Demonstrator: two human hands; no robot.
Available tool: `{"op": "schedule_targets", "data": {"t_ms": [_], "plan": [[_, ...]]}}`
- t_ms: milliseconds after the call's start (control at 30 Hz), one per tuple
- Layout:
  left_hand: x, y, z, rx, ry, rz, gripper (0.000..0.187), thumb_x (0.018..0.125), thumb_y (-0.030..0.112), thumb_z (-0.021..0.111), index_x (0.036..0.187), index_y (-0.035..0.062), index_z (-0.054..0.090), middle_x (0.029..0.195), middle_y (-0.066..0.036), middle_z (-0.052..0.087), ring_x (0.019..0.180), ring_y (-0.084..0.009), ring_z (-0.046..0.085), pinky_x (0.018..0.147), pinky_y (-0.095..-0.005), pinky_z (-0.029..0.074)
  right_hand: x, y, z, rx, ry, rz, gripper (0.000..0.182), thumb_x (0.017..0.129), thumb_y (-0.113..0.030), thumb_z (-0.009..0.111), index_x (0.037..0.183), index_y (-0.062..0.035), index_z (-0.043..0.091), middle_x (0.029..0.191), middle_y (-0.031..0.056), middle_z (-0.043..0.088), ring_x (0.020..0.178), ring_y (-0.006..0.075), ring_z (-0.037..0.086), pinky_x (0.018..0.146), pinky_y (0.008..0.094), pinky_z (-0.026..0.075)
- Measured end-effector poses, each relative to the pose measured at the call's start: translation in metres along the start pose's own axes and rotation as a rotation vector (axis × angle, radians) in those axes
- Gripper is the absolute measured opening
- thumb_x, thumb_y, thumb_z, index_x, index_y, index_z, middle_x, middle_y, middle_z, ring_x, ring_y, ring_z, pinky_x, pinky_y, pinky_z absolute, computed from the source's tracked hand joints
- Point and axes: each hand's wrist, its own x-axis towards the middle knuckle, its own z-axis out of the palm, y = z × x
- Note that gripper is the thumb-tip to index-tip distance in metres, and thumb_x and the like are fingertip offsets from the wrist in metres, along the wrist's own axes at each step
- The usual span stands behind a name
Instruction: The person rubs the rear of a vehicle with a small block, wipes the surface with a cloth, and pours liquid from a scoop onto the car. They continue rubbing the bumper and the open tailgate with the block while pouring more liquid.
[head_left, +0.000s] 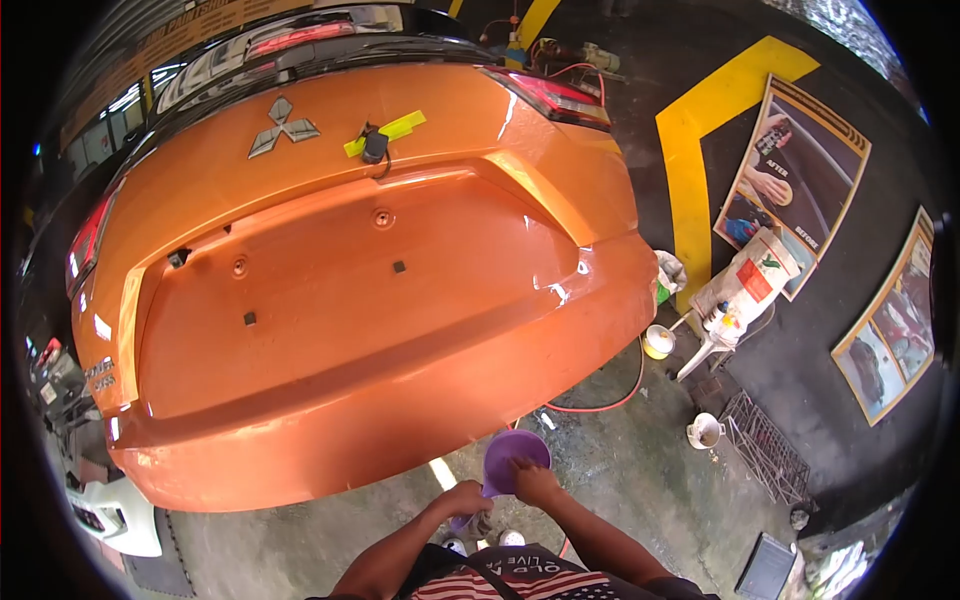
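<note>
Apparently, my left hand (463, 497) is pinching the round purple plastic bowl (503, 452), ideally keeping it level; I cannot tell whether my right hand (535, 482) is gripping

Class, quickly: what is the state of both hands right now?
Left hand: closed, holding the purple dipper.
Right hand: partly in it; grip cannot be told.

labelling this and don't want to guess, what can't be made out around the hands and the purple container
All in the head view:
Left hand: its own back hides most of the fingers, so the grip is unclear.
Right hand: fingertips too small to tell what they touch in the purple container.
Container's contents: too small, partly covered by the right hand.
Poster: fine print too small.
</note>
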Motion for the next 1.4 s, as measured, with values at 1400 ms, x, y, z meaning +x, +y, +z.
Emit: {"op": "schedule_targets", "data": {"t_ms": [1400], "plan": [[-0.057, -0.058, -0.027, -0.139, 0.219, 0.019, 0.039, 0.071, 0.036, 0.066, 0.090, 0.0018, 0.070, 0.077, -0.015, 0.069, 0.074, -0.0234, 0.068, 0.071, -0.0373, 0.052, 0.191, -0.047, -0.288, -0.288, 0.636, 0.058, 0.057, 0.087, -0.008, 0.047, 0.141, 0.0063, 0.037, 0.147, 0.0173, 0.043, 0.130, 0.0314, 0.048, 0.095, 0.0555, 0.047]]}}
